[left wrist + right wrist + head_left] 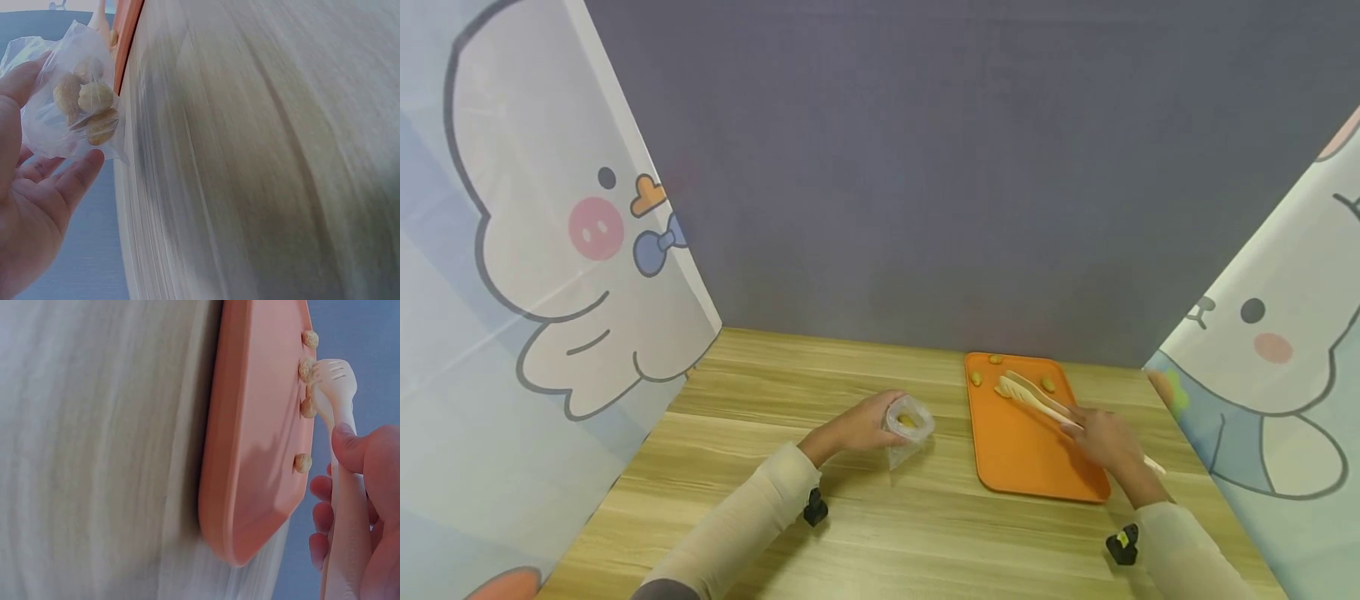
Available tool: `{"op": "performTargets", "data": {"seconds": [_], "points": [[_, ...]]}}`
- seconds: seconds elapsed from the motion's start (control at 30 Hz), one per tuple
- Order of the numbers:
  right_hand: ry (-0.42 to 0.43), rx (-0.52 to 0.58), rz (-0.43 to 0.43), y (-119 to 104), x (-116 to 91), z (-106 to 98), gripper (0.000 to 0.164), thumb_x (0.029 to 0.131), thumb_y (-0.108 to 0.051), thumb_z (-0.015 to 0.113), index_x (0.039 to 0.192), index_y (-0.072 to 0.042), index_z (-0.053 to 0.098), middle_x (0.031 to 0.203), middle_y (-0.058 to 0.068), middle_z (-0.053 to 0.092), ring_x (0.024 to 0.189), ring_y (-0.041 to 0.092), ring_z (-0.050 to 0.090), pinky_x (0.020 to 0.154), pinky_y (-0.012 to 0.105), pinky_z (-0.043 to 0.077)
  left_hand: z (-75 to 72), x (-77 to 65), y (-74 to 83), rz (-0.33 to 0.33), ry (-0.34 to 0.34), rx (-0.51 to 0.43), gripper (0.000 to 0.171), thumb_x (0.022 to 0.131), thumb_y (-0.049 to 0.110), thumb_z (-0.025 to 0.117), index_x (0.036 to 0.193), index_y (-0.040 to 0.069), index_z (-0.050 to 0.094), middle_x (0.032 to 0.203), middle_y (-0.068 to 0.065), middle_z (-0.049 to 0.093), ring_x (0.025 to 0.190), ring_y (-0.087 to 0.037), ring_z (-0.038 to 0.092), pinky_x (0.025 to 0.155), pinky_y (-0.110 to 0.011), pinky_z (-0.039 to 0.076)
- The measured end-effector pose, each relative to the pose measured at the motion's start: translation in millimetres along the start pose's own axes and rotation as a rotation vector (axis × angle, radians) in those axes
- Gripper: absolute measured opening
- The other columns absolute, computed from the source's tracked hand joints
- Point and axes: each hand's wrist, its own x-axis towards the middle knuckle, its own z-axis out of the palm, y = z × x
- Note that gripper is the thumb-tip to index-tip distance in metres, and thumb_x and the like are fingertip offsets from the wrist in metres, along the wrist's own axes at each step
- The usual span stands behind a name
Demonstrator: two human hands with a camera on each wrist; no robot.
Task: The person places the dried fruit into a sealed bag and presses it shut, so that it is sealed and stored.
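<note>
My left hand (865, 423) grips a clear plastic bag (47, 128) by its side, and its mouth faces up in the head view. Several tan, rough, nut-like pieces (95, 97) show through the plastic. In my right hand (1105, 438) is a pair of cream tongs (342, 403) with slotted, fork-like ends. The tongs reach over the orange tray (1022, 454), their ends right at one nut-like piece (1002, 391). More pieces lie around it, one at the tray's left edge (976, 378) and another to the right (1048, 384).
The wooden table (760, 392) runs back to a grey wall (880, 167). Cartoon-printed sheets (557, 250) stand at both sides. The tray has a low raised rim and lies to the right of the bag.
</note>
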Motion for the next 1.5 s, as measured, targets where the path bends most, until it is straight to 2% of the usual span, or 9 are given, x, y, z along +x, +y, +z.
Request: {"op": "performTargets", "data": {"seconds": [0.2,0.43,0.7,1.13,1.33,1.5], "points": [[-0.04,0.005,0.011,-1,-3,2,0.047,0.098,-0.033,0.064,0.132,-0.001,0.066,0.121,0.035,0.066,0.098,0.056,0.064,0.064,0.056,0.054,5.3,-1.0,-1.9,-0.002,0.005,-0.035,0.077,0.088,0.033,0.081,0.151,0.009,0.043,0.134,-0.002,0.06,0.118,-0.015,0.059,0.1,-0.035,0.05],[-0.029,-0.004,0.012,-2,-7,5,0.046,0.098,-0.033,0.065,0.13,0.0,0.067,0.115,0.035,0.068,0.093,0.054,0.065,0.067,0.058,0.054,7.1,-5.9,1.0,-0.018,-0.001,-0.032,0.078,0.088,0.036,0.08,0.152,0.012,0.042,0.133,0.0,0.059,0.117,-0.014,0.058,0.1,-0.035,0.05],[-0.029,-0.023,0.007,-1,-9,8,0.044,0.097,-0.031,0.066,0.129,-0.001,0.068,0.103,0.032,0.071,0.08,0.048,0.067,0.058,0.052,0.051,8.4,-6.0,-1.8,-0.007,-0.004,-0.036,0.079,0.088,0.039,0.079,0.152,0.011,0.042,0.135,0.0,0.059,0.118,-0.014,0.058,0.1,-0.035,0.05],[-0.047,0.017,0.046,-4,-3,3,0.044,0.1,-0.033,0.063,0.131,-0.003,0.067,0.115,0.036,0.067,0.091,0.054,0.065,0.056,0.049,0.051,3.6,-0.7,-0.8,-0.008,-0.003,-0.016,0.077,0.088,0.038,0.079,0.15,0.012,0.043,0.133,0.0,0.06,0.116,-0.013,0.059,0.099,-0.035,0.051],[-0.024,0.015,0.035,-6,-2,2,0.044,0.099,-0.032,0.063,0.131,-0.003,0.068,0.111,0.037,0.067,0.088,0.054,0.065,0.054,0.046,0.049,2.5,0.7,0.2,-0.016,0.0,-0.015,0.077,0.088,0.038,0.08,0.15,0.012,0.043,0.132,0.0,0.06,0.115,-0.013,0.059,0.099,-0.035,0.05],[-0.005,0.015,0.02,-10,-2,0,0.044,0.098,-0.033,0.065,0.128,-0.002,0.069,0.112,0.036,0.068,0.089,0.055,0.065,0.055,0.049,0.051,3.1,1.1,-1.3,-0.003,0.003,-0.018,0.076,0.088,0.036,0.08,0.15,0.012,0.043,0.131,0.001,0.061,0.114,-0.012,0.059,0.098,-0.034,0.051]]}}
